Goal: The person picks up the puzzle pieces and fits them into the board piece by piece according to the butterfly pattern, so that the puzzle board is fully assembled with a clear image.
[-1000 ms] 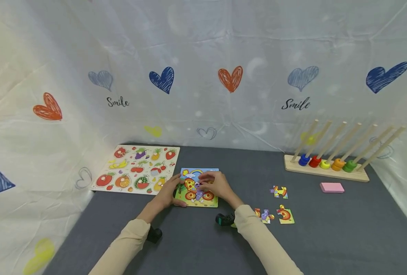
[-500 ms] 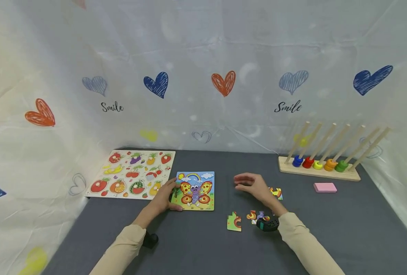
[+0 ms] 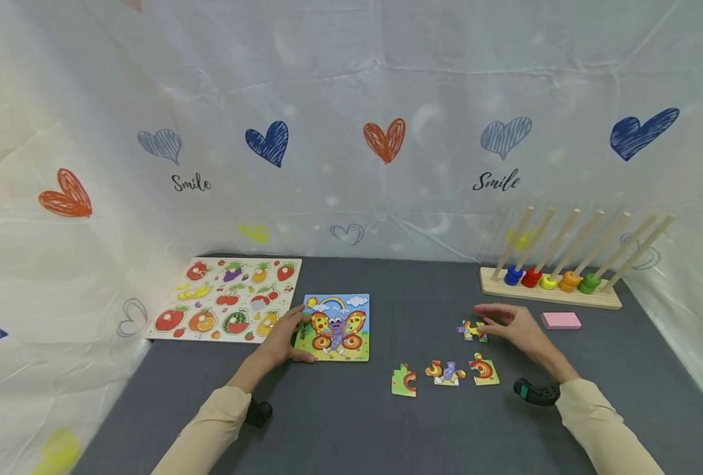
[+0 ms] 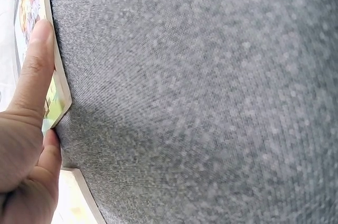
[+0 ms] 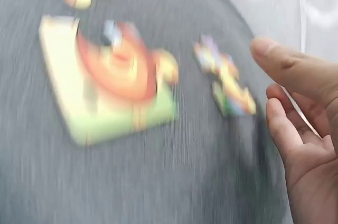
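My left hand (image 3: 275, 342) grips the lower left corner of the butterfly puzzle board (image 3: 337, 328); in the left wrist view the thumb of that hand (image 4: 29, 102) lies along the edge of the board (image 4: 58, 94). The right hand (image 3: 520, 330) hovers beside a small yellow and purple piece (image 3: 471, 330), thumb and fingers apart. From the right wrist, the hand (image 5: 309, 113) shows a gap to that piece (image 5: 229, 84). Nearer me lie a green piece (image 3: 402, 381), a purple-centred piece or pieces (image 3: 446, 375) and a ringed piece (image 3: 485, 370).
A fruit puzzle board (image 3: 215, 303) lies at the back left, close to the left hand. At the back right stands a wooden peg rack (image 3: 553, 293) with coloured rings, and a pink block (image 3: 560, 320) lies in front of it. A patterned curtain (image 3: 328, 86) hangs behind the table.
My right hand has left the butterfly board and moved right to the small yellow and purple piece, uncovering the loose pieces. The left hand stays at the board's corner.
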Tool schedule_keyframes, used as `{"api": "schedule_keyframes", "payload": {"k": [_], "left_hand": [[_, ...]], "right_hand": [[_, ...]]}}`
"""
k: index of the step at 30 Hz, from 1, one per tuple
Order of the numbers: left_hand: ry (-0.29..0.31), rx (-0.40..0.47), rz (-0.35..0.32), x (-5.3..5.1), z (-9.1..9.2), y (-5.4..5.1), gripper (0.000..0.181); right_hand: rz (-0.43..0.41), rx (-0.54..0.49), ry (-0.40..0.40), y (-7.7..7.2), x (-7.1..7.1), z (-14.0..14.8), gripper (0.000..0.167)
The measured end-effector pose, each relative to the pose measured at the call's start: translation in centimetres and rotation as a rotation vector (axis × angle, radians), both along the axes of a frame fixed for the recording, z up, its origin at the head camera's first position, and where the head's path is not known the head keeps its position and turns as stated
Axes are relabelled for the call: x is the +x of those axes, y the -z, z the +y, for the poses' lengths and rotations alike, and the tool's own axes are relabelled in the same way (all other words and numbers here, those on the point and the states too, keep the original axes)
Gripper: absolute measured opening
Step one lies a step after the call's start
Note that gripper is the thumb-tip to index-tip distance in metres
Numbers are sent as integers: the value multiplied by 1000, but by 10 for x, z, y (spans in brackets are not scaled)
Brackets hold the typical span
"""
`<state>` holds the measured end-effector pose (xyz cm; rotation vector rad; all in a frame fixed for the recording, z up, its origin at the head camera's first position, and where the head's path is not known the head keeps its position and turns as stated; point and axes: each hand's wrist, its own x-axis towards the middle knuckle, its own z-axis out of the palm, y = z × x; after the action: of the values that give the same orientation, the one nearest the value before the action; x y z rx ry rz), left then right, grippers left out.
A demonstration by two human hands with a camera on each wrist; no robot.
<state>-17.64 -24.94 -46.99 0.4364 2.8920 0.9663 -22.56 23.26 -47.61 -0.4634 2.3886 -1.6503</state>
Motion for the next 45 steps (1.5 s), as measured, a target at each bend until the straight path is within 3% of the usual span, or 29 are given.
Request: {"api": "schedule_keyframes", "payload": {"k": [7, 13, 16, 24, 28, 31, 35, 41, 45], "left_hand": [[-1, -8, 6, 1, -3, -1, 74], [2, -7, 0, 0, -1, -1, 73], [9, -10, 4, 0, 0, -2, 74], [-8, -11, -7, 0, -1, 1, 74], [-12, -8, -11, -1, -1, 2, 74], [-17, -6, -16, -1, -1, 3, 73], [-17, -7, -18, -2, -1, 4, 73], [-11, -5, -13, -3, 0, 4, 73], [-10, -6, -18, -3, 0, 3, 74]], "right_hand": [[149, 236, -31, 6, 2, 11, 50], [182, 278, -25, 7, -2, 9, 39], [145, 233, -33, 3, -2, 9, 40], [-132, -55, -101, 3, -7, -3, 47], [-192, -214, -109, 6, -10, -18, 37], [-204, -312, -171, 8, -14, -31, 27], [-229, -359, -191, 7, -17, -50, 24], [-318, -382, -131, -2, -16, -85, 30], [-334, -396, -112, -5, -15, -109, 31]]}}
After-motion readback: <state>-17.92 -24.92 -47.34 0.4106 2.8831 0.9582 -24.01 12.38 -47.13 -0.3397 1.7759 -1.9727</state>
